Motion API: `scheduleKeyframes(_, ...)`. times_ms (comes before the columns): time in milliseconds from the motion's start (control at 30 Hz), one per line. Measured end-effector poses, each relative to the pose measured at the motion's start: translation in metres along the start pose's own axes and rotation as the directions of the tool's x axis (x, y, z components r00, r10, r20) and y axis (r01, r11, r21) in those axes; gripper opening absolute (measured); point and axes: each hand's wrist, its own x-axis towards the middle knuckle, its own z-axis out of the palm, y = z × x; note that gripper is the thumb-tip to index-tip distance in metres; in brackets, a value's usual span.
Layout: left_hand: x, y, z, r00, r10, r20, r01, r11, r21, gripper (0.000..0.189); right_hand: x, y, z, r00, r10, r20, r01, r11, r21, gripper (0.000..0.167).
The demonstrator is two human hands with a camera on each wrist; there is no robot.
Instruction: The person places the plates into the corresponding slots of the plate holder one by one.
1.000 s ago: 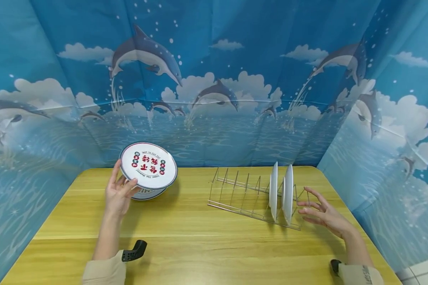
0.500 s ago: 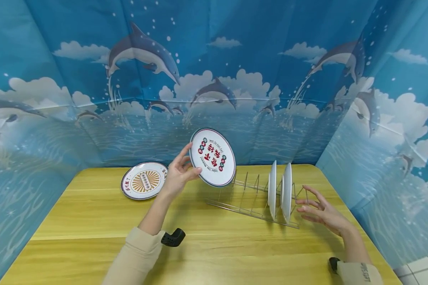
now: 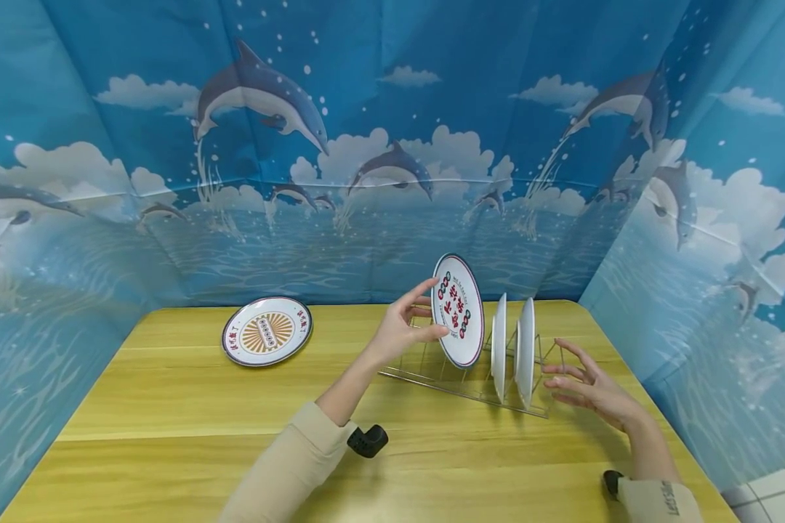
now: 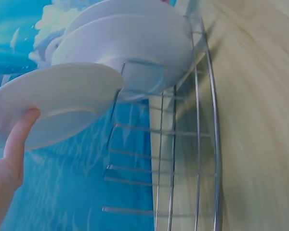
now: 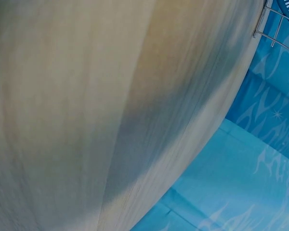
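My left hand [image 3: 399, 330] pinches a white plate [image 3: 458, 311] by its left rim. Red characters and a dark blue edge mark the plate's face. It is steeply tilted over the wire dish rack [image 3: 432, 381]. In the left wrist view the thumb presses on the pale plate [image 4: 62, 96], close to the rack's wires [image 4: 161, 130]. Two white plates stand upright in the rack, one plate [image 3: 500, 349] left of the other plate [image 3: 526, 352]. My right hand [image 3: 595, 388] holds the rack's right end with curved fingers; the right wrist view does not show this hand.
Another plate [image 3: 267, 332] with an orange sunburst print lies flat at the back left of the wooden table [image 3: 432, 465]. Behind the table's back edge hangs a blue dolphin curtain [image 3: 392, 240], which also runs along both sides.
My left hand has lifted the red-lettered plate off the sunburst plate's spot, carried it right to the rack and turned it steeper. My right hand has stayed at the rack's end.
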Motion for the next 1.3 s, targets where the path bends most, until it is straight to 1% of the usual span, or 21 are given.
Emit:
scheduleKeyframes(67, -0.001, 0.008, 0.008, 1.0, -0.006, 0.013, 0.005, 0.999, 0.047, 0.071, 0.0, 0.0, 0.0, 1.0, -0.003, 0.004, 0.003, 1.0, 0.005, 0.064)
scheduleKeyframes(133, -0.001, 0.008, 0.015, 1.0, -0.011, 0.022, 0.009, 0.993, 0.114, 0.071, -0.001, -0.001, 0.001, 1.0, -0.005, 0.008, 0.005, 1.0, 0.007, 0.064)
scheduleKeyframes(200, 0.002, 0.001, 0.021, 1.0, -0.01, 0.024, 0.006, 0.985, 0.17, 0.071, 0.0, -0.001, 0.001, 1.0, -0.006, 0.01, 0.006, 1.0, 0.006, 0.064)
scheduleKeyframes(300, 0.008, -0.012, 0.03, 1.0, -0.003, 0.009, 0.001, 0.971, 0.241, 0.07, 0.0, -0.001, 0.001, 1.0, -0.007, 0.01, 0.007, 1.0, 0.006, 0.064)
scheduleKeyframes(400, 0.011, -0.017, 0.038, 1.0, -0.004, -0.003, 0.005, 0.96, 0.279, 0.069, 0.0, 0.0, 0.001, 1.0, -0.009, 0.014, 0.009, 1.0, 0.009, 0.064)
scheduleKeyframes(633, 0.013, -0.036, 0.05, 0.999, -0.049, -0.01, 0.05, 0.948, 0.314, 0.072, 0.0, 0.0, 0.0, 1.0, -0.008, 0.012, 0.008, 1.0, 0.011, 0.063)
scheduleKeyframes(867, 0.012, -0.052, 0.057, 0.999, -0.033, -0.001, 0.032, 0.943, 0.332, 0.07, 0.0, 0.001, 0.0, 1.0, -0.003, 0.008, 0.003, 1.0, -0.001, 0.064)
scheduleKeyframes(967, 0.01, -0.055, 0.06, 0.999, -0.041, -0.006, 0.04, 0.939, 0.343, 0.069, 0.001, 0.002, 0.0, 1.0, 0.013, -0.01, -0.013, 1.0, -0.011, 0.065)
scheduleKeyframes(1133, 0.009, -0.057, 0.062, 0.999, -0.046, -0.014, 0.048, 0.943, 0.33, 0.07, 0.0, 0.005, -0.002, 1.0, 0.017, -0.015, -0.017, 1.0, -0.015, 0.068)
scheduleKeyframes(1300, 0.008, -0.054, 0.059, 0.998, -0.053, 0.021, 0.043, 0.941, 0.335, 0.071, 0.001, 0.006, -0.002, 1.0, 0.018, -0.014, -0.018, 1.0, -0.02, 0.067)
